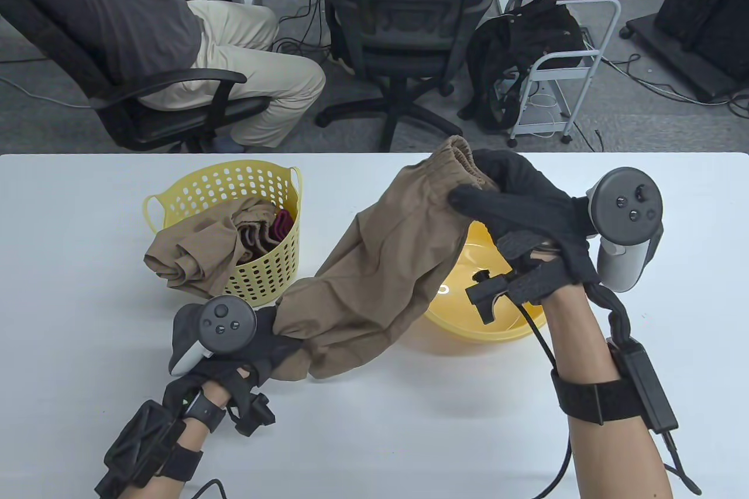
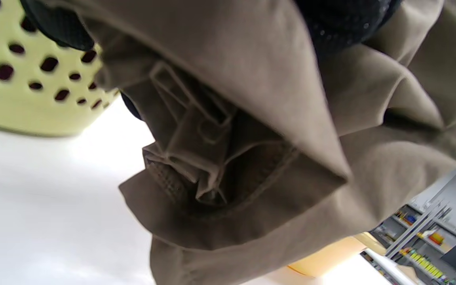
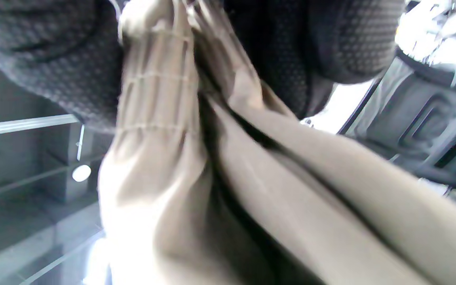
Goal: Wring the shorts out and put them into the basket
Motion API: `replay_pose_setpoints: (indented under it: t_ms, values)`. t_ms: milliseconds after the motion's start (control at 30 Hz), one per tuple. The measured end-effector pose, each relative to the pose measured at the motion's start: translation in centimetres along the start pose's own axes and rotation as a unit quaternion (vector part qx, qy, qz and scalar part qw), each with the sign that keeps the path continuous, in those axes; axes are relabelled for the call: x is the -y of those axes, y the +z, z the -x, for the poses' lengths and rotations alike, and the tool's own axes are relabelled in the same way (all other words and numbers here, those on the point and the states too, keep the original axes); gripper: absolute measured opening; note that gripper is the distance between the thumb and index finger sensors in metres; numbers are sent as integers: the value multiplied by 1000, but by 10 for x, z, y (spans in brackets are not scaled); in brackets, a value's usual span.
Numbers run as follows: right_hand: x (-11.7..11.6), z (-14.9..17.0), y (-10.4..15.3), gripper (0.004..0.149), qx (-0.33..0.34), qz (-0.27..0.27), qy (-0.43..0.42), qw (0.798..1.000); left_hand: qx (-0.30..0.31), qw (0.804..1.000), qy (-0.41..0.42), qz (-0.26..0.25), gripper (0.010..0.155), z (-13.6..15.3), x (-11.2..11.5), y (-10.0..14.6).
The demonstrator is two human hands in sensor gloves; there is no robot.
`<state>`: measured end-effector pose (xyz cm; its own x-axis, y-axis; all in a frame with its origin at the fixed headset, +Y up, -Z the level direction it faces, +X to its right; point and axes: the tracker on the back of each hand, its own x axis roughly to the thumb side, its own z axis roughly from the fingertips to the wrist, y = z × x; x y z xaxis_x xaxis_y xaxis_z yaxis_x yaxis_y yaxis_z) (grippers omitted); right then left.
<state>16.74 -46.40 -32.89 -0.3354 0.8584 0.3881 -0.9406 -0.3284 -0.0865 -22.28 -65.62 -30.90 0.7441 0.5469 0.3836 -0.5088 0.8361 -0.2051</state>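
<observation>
Right hand (image 1: 515, 200): raised over the yellow bowl (image 1: 497, 312), clenching the shorts (image 1: 380, 271) waistband.
Left hand (image 1: 257, 341): low (near the basket (image 1: 246, 195)), gripping their hem.

A yellow basin (image 1: 515, 329) is seen on the white table (image 1: 88, 300). Behind, 1 seated person (image 1: 146, 25) and 1 empty office chair (image 1: 409, 13) are visible.
</observation>
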Motion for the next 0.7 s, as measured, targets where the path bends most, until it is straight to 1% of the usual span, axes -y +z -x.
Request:
replay_pose_setpoints:
  t_ms: [167,300,467,700]
  values:
    - [-6,12,7,67,16,-6,107,994,8,1000,-26,4,39,-12,-19,3]
    - [-21,20,13,67,29,-23,171,985,17,1000,-11,-15,49,-23,-34,5]
    - [-38,27,20,67,45,-38,219,974,22,999,7,-45,58,-36,-48,6]
    - [-63,33,29,67,58,-53,244,967,27,995,58,-70,59,-54,-53,1]
